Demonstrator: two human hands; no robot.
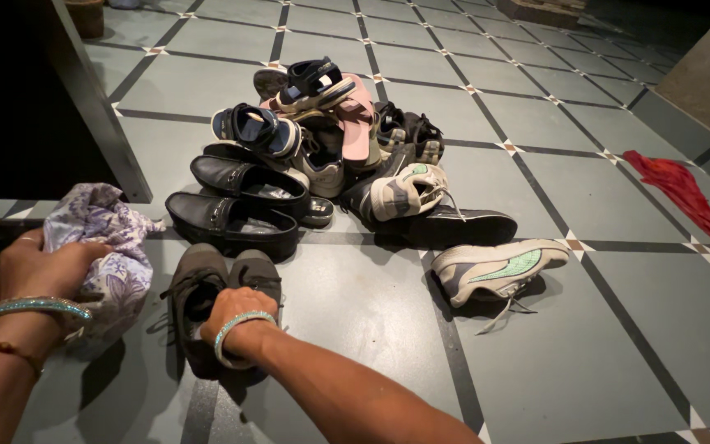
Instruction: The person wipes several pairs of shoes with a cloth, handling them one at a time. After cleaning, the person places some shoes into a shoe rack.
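A pair of dark lace-up shoes [215, 300] is set side by side on the tiled floor [618, 345] at the near left, long axes running near to far, with the toes apparently pointing far towards the shoe pile [330, 156], though this cannot be told for certain. The right hand [232, 325] is laid over the near end of the pair, fingers curled down onto it. A floral cloth [104, 247] is clenched in the left hand [39, 267] at the far left. A dark panel edge [100, 115] bounds the left side. Open tile is seen near right, beyond a grey-and-green sneaker [499, 267]; a red cloth [684, 197] lies far right.
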